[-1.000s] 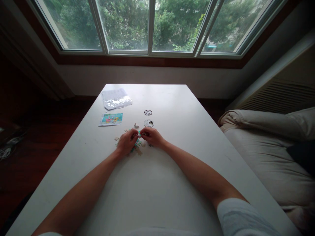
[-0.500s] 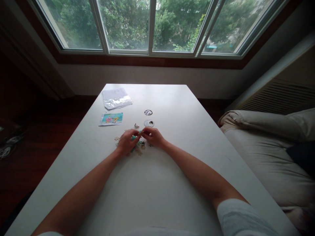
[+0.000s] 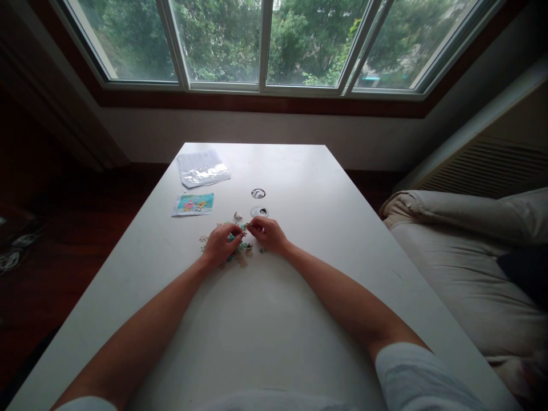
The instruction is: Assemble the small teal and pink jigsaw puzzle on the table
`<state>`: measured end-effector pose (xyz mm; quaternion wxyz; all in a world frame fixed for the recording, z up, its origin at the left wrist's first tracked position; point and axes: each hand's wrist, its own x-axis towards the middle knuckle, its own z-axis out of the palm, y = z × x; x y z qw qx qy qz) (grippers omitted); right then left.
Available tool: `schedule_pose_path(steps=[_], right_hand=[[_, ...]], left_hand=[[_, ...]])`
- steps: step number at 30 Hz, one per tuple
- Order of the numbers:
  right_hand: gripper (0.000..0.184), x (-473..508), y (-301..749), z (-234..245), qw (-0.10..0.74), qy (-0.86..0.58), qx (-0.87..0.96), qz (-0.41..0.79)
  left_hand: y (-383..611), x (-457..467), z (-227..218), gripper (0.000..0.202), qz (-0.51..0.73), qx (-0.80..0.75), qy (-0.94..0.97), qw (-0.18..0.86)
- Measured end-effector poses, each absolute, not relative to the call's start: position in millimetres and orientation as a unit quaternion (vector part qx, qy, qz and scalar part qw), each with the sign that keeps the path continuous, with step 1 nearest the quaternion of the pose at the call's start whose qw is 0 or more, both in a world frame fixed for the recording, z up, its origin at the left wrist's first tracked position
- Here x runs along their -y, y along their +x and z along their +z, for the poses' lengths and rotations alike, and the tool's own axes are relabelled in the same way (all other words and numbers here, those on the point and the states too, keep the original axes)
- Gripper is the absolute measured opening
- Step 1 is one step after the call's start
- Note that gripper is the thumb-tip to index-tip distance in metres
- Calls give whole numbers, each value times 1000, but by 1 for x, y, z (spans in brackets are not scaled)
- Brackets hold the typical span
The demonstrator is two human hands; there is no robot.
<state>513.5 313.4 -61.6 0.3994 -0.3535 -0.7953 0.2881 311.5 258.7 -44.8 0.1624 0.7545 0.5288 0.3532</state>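
Note:
Small jigsaw pieces [image 3: 240, 251], teal and pale, lie in a loose cluster in the middle of the white table [image 3: 265, 319]. My left hand [image 3: 219, 245] rests over the cluster with its fingers curled in a pinch on a teal piece. My right hand [image 3: 266, 234] is just to its right, fingers pinched close against the left hand's fingertips, holding a small piece that I can barely make out. The two hands almost touch above the pieces.
A colourful picture card [image 3: 193, 204] lies to the left, with a clear plastic bag [image 3: 201, 169] farther back. Two round cable holes [image 3: 258, 193] [image 3: 259, 212] and a stray piece [image 3: 237, 216] sit behind the hands. A cushioned seat [image 3: 466, 262] stands on the right.
Both hands stayed over the pieces; the fingers shifted slightly, the right fingertips drawing a little apart from the left. The camera tilted down a touch.

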Motion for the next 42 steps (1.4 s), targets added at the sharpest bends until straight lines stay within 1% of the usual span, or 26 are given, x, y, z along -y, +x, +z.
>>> schedule_pose_path(steps=[6,10,14,17,20,28,33,36,40,42], right_hand=[[26,-312,514,-58,385,-311,814,305],[24,-311,514,-55,389,-281,816,322],[21,-310,514,-55,377,-274,823,324],[19,-310,515,-55,387,-274,821,317],[19,-311,515,-55,398,-276,818,310],[20,-312,514,-56,390,-271,830,291],[19,-312,519,-54,337,-298,867,212],[20,-310,524,-45,286,-278,904,155],[28,-308,527,-38,200,-228,946,111],[23,-308,526,-40,182,-224,953,95]], left_hand=[[311,-258,-44,10,374,-529,748,146],[311,-258,-44,11,382,-525,748,139],[312,-257,-43,11,379,-519,754,134],[312,-257,-42,10,371,-522,757,128],[313,-257,-43,8,360,-529,759,119],[313,-256,-43,8,343,-577,735,96],[310,-257,-44,12,354,-618,698,78],[309,-259,-45,14,360,-624,689,79],[309,-260,-47,13,365,-620,690,85],[309,-260,-47,13,365,-617,691,87]])
